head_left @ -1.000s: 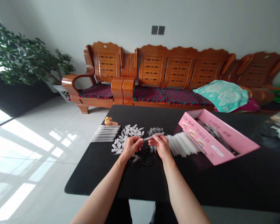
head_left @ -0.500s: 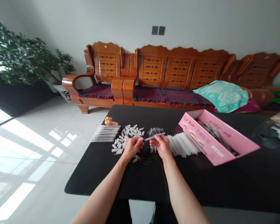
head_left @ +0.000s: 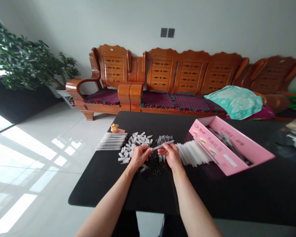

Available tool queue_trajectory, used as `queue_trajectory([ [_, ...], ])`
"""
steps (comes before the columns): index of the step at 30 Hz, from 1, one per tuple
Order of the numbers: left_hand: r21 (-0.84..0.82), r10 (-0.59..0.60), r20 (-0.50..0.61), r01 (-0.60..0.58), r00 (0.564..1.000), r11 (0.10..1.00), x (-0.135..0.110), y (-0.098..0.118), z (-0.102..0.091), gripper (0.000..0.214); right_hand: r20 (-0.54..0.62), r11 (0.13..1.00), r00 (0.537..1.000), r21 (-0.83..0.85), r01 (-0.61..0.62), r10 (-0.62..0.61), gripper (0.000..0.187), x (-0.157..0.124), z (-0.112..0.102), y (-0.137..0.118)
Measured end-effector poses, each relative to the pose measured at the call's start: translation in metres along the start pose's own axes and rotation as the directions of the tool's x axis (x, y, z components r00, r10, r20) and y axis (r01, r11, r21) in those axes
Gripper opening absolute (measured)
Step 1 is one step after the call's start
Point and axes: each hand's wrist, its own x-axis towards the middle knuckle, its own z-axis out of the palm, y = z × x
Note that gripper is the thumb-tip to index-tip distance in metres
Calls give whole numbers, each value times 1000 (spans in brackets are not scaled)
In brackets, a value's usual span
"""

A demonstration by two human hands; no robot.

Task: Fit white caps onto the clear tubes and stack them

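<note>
My right hand (head_left: 172, 155) holds a slim white pen barrel (head_left: 165, 144) between thumb and fingers, tilted up to the right. The thumb and forefinger of my left hand (head_left: 141, 155) are pinched at its lower left end; any small part between them is hidden. Beyond my right hand lie thin pen refills (head_left: 164, 138) in a bunch. White pen caps (head_left: 138, 139) are heaped beside my left hand. Small black pieces (head_left: 155, 168) lie scattered below both hands. To the right, white pen barrels (head_left: 193, 153) lie side by side in a row.
At the table's left lies a row of white pens (head_left: 111, 142), with a small orange-yellow figure (head_left: 114, 128) behind it. An open pink box (head_left: 212, 144) holding dark slender items stands at the right on the black table (head_left: 101, 184). A wooden sofa (head_left: 162, 70) stands beyond.
The gap between my left fingertips and the barrel has closed. The barrel has shifted slightly left, and its end now meets the left fingers.
</note>
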Motion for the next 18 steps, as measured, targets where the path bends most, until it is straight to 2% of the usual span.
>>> queue_trajectory([
  [2, -45, 7, -31, -8, 1000, 999, 1, -1, 1, 34, -2, 1000, 1000, 1, 4, -4, 23, 0, 0, 0],
  [5, -107, 5, -66, -12, 998, 994, 1, -1, 0, 35, -7, 1000, 1000, 3, 10, -9, 22, 0, 1, -1],
  [10, 17, -6, 49, 5, 999, 1000, -1, 3, -2, 44, -3, 1000, 1000, -5, 8, -8, 24, -1, 2, -3],
  [15, 9, 17, -28, -17, 999, 1000, -1, 5, -1, 36, -5, 1000, 1000, -1, 4, -4, 24, -1, 1, -2],
  [18, 24, 17, -25, -17, 1000, 1000, -2, 5, -1, 38, -13, 1000, 1000, 2, 6, -6, 24, -1, 1, -2],
])
